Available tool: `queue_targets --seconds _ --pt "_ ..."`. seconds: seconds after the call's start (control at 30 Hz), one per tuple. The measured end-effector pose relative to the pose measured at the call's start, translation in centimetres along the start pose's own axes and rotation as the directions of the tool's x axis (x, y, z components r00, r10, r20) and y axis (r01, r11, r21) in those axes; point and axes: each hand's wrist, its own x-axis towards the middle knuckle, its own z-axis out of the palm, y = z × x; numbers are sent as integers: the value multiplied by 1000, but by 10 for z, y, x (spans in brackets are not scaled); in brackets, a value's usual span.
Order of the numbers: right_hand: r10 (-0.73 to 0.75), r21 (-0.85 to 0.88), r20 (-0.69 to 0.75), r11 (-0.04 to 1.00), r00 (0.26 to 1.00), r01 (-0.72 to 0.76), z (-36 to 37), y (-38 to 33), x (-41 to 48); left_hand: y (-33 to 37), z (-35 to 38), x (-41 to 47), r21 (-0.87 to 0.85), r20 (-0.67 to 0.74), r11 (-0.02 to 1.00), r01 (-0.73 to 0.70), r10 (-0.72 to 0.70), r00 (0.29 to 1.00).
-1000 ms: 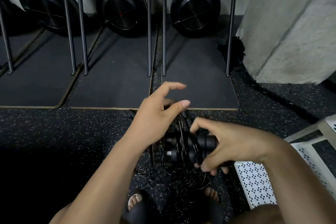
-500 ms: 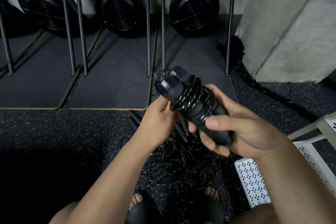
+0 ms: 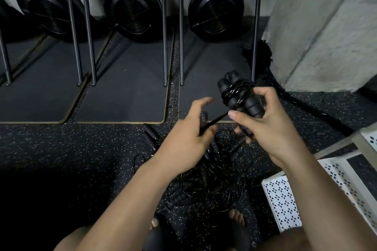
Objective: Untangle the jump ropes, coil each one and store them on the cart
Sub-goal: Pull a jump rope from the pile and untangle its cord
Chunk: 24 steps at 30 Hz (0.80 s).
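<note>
My right hand (image 3: pixel 267 126) grips a bundle of black jump rope handles (image 3: pixel 239 96) with glossy black cord wound around them, held upright above the floor. A strand of that cord (image 3: pixel 216 121) runs taut down to my left hand (image 3: pixel 189 138), which pinches it between thumb and fingers. Below my hands a tangled pile of jump ropes (image 3: pixel 206 185) lies on the speckled floor, thin cords looping around several black handles. The white perforated cart (image 3: pixel 283 199) stands at the lower right.
Three black fan rowing machines (image 3: pixel 132 12) stand upright at the back on dark mats (image 3: pixel 122 91), with thin metal legs (image 3: pixel 165 47) between them. A concrete pillar (image 3: pixel 326 26) rises at right, a thick black battle rope (image 3: pixel 306 104) along its base. My feet (image 3: pixel 236 218) are near the pile.
My right hand lifted the wound handle bundle from the pile and turned it upright, shifting right. My left hand took hold of a cord strand and pulled it taut to the left.
</note>
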Motion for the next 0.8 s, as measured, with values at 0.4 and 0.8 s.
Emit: queue_targets --seconds 0.4,0.8 --pt "375 -548 515 836 771 -41 3 10 -8 -1 -19 -2 -70 -20 996 -61 59 998" --pt "152 -94 910 982 385 -165 -14 -23 -25 -11 -30 6 -345 75 938 -17 45 996"
